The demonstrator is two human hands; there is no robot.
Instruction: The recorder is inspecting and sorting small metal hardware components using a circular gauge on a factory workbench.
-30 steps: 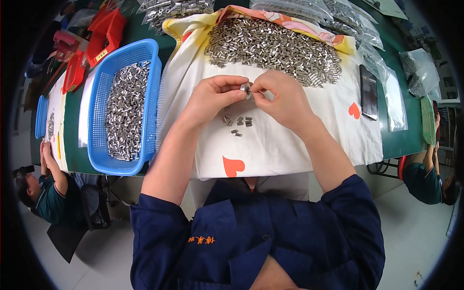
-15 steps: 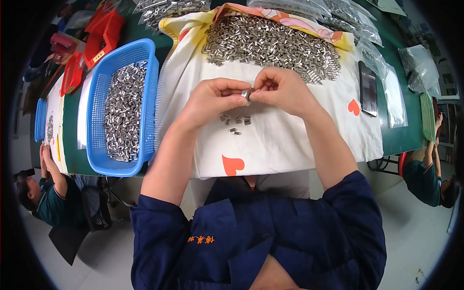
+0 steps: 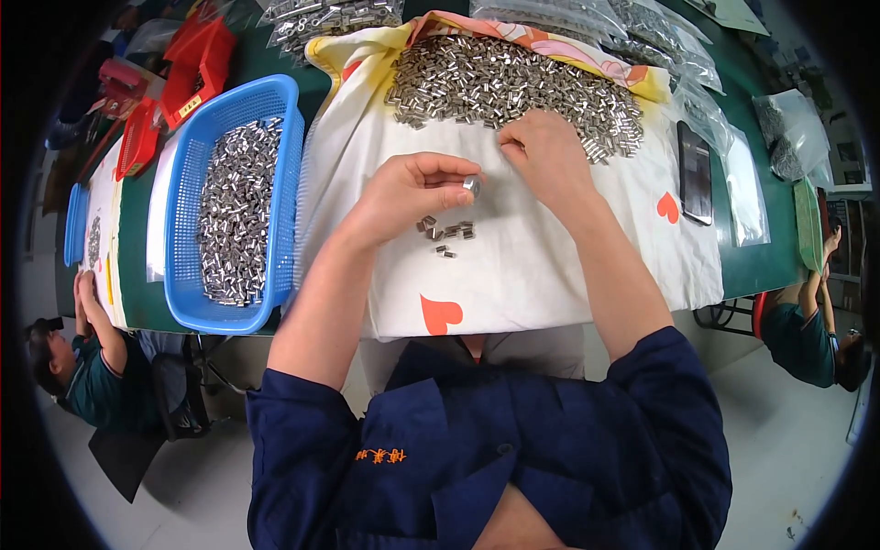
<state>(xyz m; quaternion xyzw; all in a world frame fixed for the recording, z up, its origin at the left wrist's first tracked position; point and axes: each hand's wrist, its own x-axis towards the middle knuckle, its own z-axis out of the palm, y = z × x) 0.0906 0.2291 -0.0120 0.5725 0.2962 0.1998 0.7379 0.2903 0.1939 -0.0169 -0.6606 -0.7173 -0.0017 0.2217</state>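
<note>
My left hand (image 3: 410, 194) pinches a short, shiny round metal piece (image 3: 472, 186) between thumb and fingers, above the white cloth (image 3: 367, 298). My right hand (image 3: 550, 158) is at the near edge of a wide pile of small metal cylinders (image 3: 513, 81). Its thumb and fingers are drawn together, and whatever may be between them is hidden. Below my left hand several loose small cylinders (image 3: 458, 231) lie in a little group on the cloth.
A blue plastic basket (image 3: 172, 229) of similar cylinders stands at left, with red bins (image 3: 137, 137) beyond. A dark phone (image 3: 697, 174) lies at right. Bags of metal parts (image 3: 330, 20) line the back. A person (image 3: 96, 367) sits left, another (image 3: 802, 339) right.
My right hand has left the round metal piece and moved up and right to the pile's edge. My left hand still holds the piece in nearly the same place.
</note>
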